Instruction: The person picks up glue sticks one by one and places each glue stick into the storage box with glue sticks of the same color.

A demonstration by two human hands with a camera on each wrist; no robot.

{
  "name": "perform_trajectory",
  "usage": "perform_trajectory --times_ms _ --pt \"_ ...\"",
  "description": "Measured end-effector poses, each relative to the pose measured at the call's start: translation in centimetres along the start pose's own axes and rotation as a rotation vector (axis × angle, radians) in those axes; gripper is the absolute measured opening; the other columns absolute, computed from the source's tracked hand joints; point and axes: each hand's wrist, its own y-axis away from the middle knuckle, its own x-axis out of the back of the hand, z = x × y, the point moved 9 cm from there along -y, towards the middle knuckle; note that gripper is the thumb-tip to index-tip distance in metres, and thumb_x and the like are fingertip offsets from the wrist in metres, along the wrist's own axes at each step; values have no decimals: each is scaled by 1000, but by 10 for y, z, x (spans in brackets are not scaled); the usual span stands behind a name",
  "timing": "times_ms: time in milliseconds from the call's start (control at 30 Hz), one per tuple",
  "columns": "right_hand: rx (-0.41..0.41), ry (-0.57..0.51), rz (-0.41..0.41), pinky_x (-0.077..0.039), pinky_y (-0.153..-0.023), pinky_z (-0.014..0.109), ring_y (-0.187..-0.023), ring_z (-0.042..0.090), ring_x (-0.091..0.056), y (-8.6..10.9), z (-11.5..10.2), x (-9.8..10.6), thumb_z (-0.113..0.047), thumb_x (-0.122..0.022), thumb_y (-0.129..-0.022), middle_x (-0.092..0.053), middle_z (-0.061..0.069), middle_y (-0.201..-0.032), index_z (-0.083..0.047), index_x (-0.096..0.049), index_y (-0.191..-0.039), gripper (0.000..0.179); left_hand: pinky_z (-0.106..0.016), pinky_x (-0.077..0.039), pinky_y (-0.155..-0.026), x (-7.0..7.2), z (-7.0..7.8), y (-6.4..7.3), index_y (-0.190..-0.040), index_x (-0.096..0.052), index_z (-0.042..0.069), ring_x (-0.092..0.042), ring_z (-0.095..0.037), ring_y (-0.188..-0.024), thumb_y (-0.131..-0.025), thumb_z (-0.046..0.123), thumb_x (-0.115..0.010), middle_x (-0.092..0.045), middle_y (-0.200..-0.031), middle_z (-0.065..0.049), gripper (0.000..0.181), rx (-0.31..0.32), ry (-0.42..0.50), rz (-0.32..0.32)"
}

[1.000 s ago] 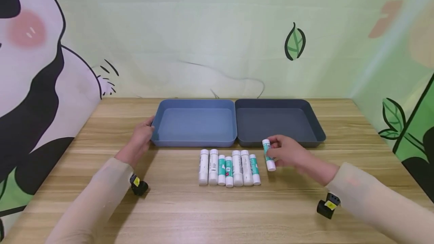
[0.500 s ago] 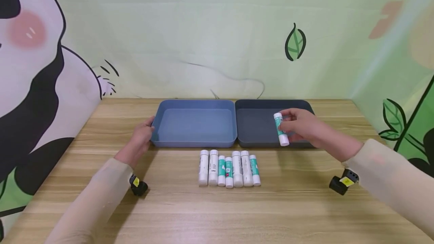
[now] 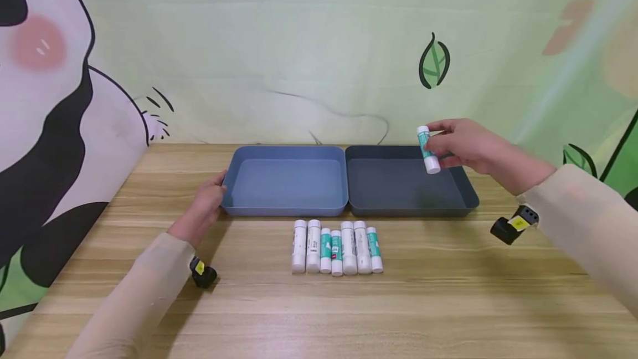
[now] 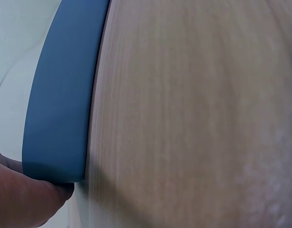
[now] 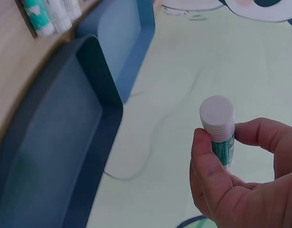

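Above the right part of the dark grey-blue tray [image 3: 399, 184], my right hand [image 3: 463, 143] pinches a small glue stick [image 3: 426, 149] with a white cap and teal label between thumb and fingers. The right wrist view shows this glue stick [image 5: 221, 130] tilted and clear of the tray. My left hand [image 3: 206, 198] grips the left side of the lighter blue tray [image 3: 284, 212]. In the left wrist view its thumb [image 4: 27, 197] sits at that tray's corner, the other fingers mostly hidden. Several glue sticks [image 3: 336, 251], larger white ones and smaller teal-labelled ones, lie in a row before the trays.
Both trays stand side by side, touching, at the back of the wooden table [image 3: 299, 314], their floors bare. Behind them rises a wall [image 3: 309, 60] with painted leaves and a panda. Black wrist cameras [image 3: 203, 275] hang under both sleeves.
My right hand has lifted the small glue stick from beside the row, up and to the right, over the dark tray. The left hand has stayed at the blue tray's side.
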Motion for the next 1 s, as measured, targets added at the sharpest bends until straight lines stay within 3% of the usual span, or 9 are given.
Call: perform_trajectory --times_ms 133,467,800,1000 --pt "-1 23 18 -58 -75 16 -117 30 -50 -5 -7 12 -20 -48 -107 -36 29 -150 2 -20 -161 65 -42 -5 -133 0 0 -1 -163 -3 5 3 -28 -161 -107 0 -19 5 -173 -12 58 -4 -2 1" --pt "-30 58 42 -60 -73 18 -94 12 -56 -22 -13 39 -21 -50 -107 -40 28 -145 2 -20 -161 67 -44 -7 -133 2 1 1 -163 -3 6 0 -30 -162 -106 -1 -20 3 -173 -12 60 2 -9 2" --pt "-55 161 72 -62 -73 21 -98 19 -58 -38 -8 61 -17 -52 -105 -34 35 -150 5 -21 -160 67 -45 -5 -133 1 1 0 -163 -1 9 3 -29 -162 -107 0 -20 6 -173 -10 60 33 -20 -5" --pt "-83 197 83 -63 -74 25 -96 22 -60 -49 5 64 -15 -55 -102 -40 34 -140 9 -25 -156 66 -44 -5 -133 1 0 0 -163 0 8 4 -29 -162 -107 0 -19 7 -173 -11 60 37 -36 -9"
